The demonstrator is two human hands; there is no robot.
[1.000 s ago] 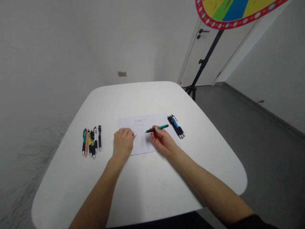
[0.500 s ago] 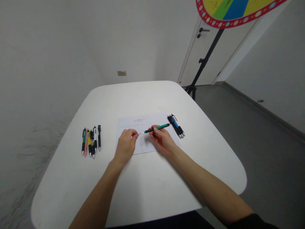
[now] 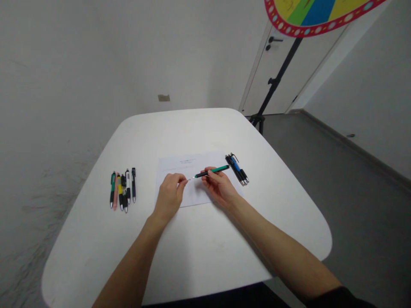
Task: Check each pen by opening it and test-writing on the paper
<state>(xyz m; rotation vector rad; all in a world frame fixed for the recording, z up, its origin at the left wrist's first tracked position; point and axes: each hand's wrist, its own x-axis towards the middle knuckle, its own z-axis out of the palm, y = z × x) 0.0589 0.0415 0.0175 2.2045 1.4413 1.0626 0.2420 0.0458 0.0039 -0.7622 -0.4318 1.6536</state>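
Observation:
My right hand (image 3: 220, 186) is closed around a green and black pen (image 3: 220, 169), held at a slant above the paper. The pen's writing end points left toward my other hand, and a thin refill point shows there. Pinched between thumb and forefinger, my left hand (image 3: 171, 192) has a small silvery pen tip (image 3: 189, 179), mostly covered by the fingers. This piece is in line with the pen's end; whether they touch is too small to tell. Beneath both hands lies a white printed sheet of paper (image 3: 173, 162).
On the white table (image 3: 180, 132), several pens (image 3: 120, 188) lie in a row at left. More black and blue pens (image 3: 237, 170) lie at the paper's right edge. Beyond the table stand a black tripod (image 3: 272, 85) with a colourful wheel (image 3: 314, 15) and a door (image 3: 257, 81).
The pen in my right hand has shifted very slightly to the right. My left hand stays nearly still, pinching the small tip.

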